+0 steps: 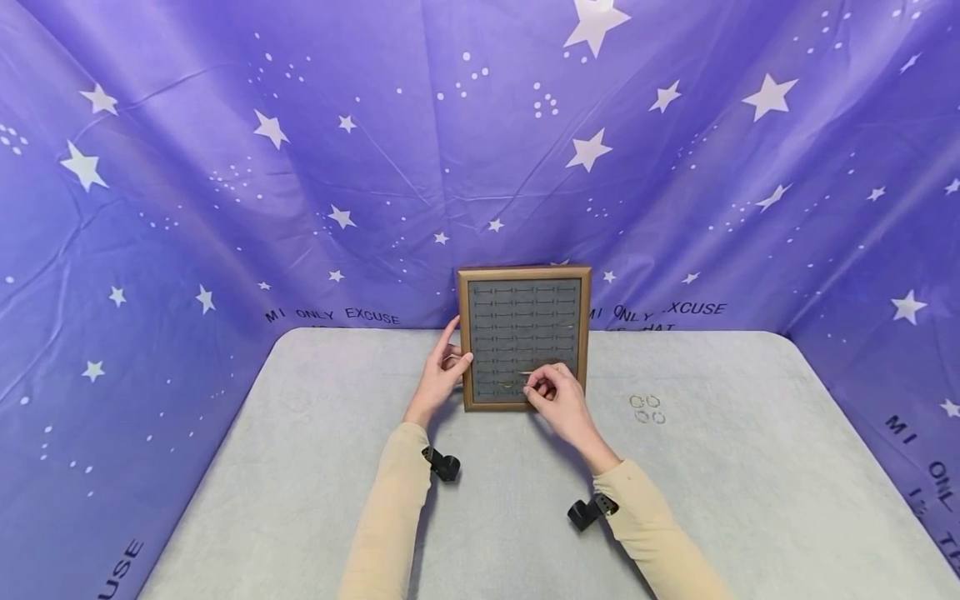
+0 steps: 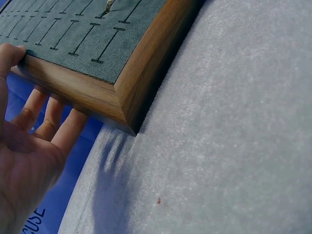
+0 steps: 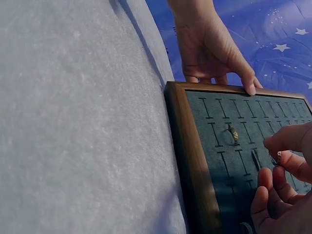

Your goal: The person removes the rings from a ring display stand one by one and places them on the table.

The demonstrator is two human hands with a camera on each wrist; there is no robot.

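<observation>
Well, from where I stand the small ring (image 3: 279, 157) sits pinched between the thumb and fingers of the right hand (image 1: 561, 407), just in front of the lower right part of a wood-framed display board (image 1: 522, 273); the rest of that hand curls loosely inward, close to the dark padding (image 3: 222, 187). The left hand (image 1: 437, 385) grips the board by its left side, thumb on the front of the frame and the other fingers along the side edge; the board stands up on the pale bench (image 1: 300, 500), facing the person, close to the purple star-printed curtain (image 1: 450, 167).

Inside the frame, the padding carries rows of short slits with a crossbar at either end; a gold-toned ring (image 3: 234, 136) is lodged in one of the lower slits, left of the right hand; a curved silvery piece (image 3: 247, 227) also shows near the bottom edge, mostly cut off, so I can't tell how it is seated; out on the bench, to the right of the board and well apart from it, four small hoops (image 1: 653, 407) lie in two pairs, one pair nearer the person.
</observation>
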